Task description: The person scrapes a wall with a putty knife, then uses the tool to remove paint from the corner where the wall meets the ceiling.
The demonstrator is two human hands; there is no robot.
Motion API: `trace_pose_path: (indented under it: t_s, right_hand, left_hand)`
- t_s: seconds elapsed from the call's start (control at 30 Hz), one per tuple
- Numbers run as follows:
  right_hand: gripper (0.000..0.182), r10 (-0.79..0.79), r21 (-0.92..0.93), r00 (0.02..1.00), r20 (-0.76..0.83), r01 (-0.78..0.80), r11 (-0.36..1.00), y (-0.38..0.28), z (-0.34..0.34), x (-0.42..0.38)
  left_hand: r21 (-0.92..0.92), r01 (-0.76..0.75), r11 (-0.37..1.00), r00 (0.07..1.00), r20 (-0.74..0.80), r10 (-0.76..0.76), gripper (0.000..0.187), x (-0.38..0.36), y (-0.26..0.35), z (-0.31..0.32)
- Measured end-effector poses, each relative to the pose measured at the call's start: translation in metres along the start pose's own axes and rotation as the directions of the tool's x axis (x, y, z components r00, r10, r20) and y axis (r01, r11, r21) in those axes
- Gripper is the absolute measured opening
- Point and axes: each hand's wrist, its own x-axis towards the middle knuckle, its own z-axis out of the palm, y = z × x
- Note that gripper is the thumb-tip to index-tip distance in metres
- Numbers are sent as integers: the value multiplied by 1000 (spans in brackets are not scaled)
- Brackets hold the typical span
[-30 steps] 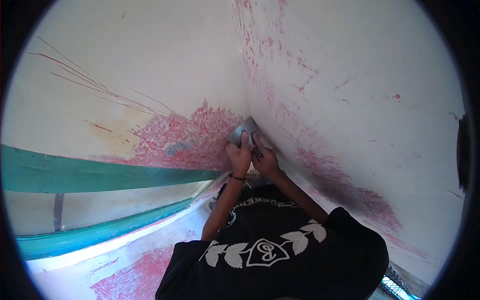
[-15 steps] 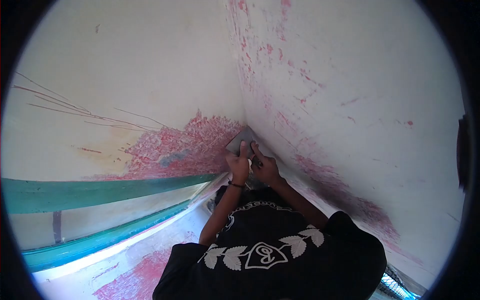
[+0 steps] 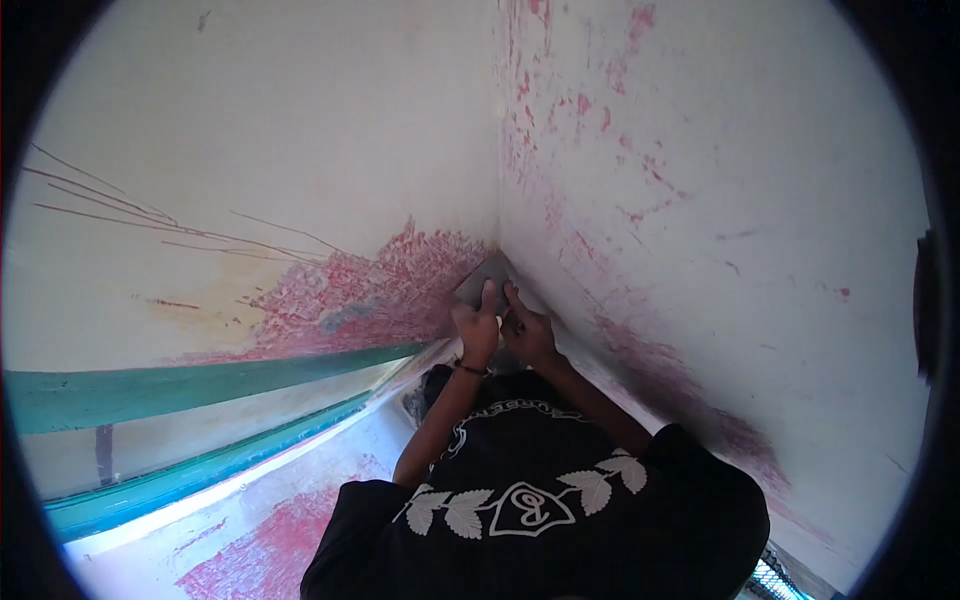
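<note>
Hands (image 3: 503,330) press scraper (image 3: 482,278) (corner seam).

White red-smeared walls (image 3: 300,130), green stripe (image 3: 200,380)

Tight corner between two white walls (image 3: 300,130); green ledge (image 3: 200,380) below-left

Two walls meet in a corner seam running down the middle of the view. A flat scraper blade (image 3: 486,274) lies pressed against the left wall (image 3: 250,150), right at the seam. The left hand (image 3: 477,330) and right hand (image 3: 528,335) sit side by side just below it, fingers (image 3: 488,296) on the blade. The right wall (image 3: 720,160) is just beside the right hand. A horizontal band (image 3: 200,380) crosses the left wall, lower left of the hands.
</note>
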Motion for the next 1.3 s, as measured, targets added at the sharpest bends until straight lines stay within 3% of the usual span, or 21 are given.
trace_pose_path:
  t_s: [0.07,0.13,0.17,0.27,0.37,0.47,0.57,0.67,0.77,0.87,0.97,1.07,1.17,1.3]
  right_hand:
    - [72,41,-10,999,33,-40,999,-1,0,-3]
    - [73,85,-26,993,81,-84,996,-7,-8,-1]
    - [70,33,0,998,45,-33,999,-6,-7,-6]
    - [64,-119,26,991,-67,121,992,-1,-2,8]
    - [62,-105,-1,992,-69,105,994,-6,-2,4]
    - [64,-26,-8,1000,-6,26,1000,0,-2,-5]
    - [70,-29,-22,999,-18,29,999,-6,2,0]
    - [70,-28,-32,1000,-11,28,999,-5,3,-4]
    - [71,-19,-2,1000,-8,19,1000,4,6,1]
    - [72,-81,-11,995,-64,80,997,-19,-1,10]
    - [72,-64,-19,998,-27,63,998,-14,-1,9]
    - [73,-63,17,998,-14,64,998,-14,-4,11]
    - [74,-37,23,999,-1,37,999,-31,-6,7]
    - [75,-70,46,997,-31,71,996,-14,-1,2]
  left_hand:
    - [-164,18,986,1000,-18,-21,33,-4,11,3]
    - [35,155,987,984,80,-158,33,-2,-4,-10]
    - [140,214,967,965,122,-232,33,-4,-12,-16]
    - [-80,62,995,996,62,-57,33,-5,5,-3]
    - [-95,88,992,995,62,-83,33,-2,-10,-6]
    - [60,119,991,990,71,-123,33,-7,-9,-9]
    - [-127,36,991,999,3,-36,33,-2,8,-5]
    - [-80,161,984,980,131,-150,31,-1,0,-15]
    - [-41,-3,999,1000,19,4,28,-3,0,-7]
    - [-25,4,1000,995,101,-2,28,6,22,-16]
    - [-31,66,997,995,83,-63,28,1,0,-16]
    - [-142,-9,990,1000,4,10,29,-2,7,-8]
    - [-18,60,998,992,116,-58,30,5,19,-21]
    - [-117,-47,992,999,-19,45,31,-2,8,-9]
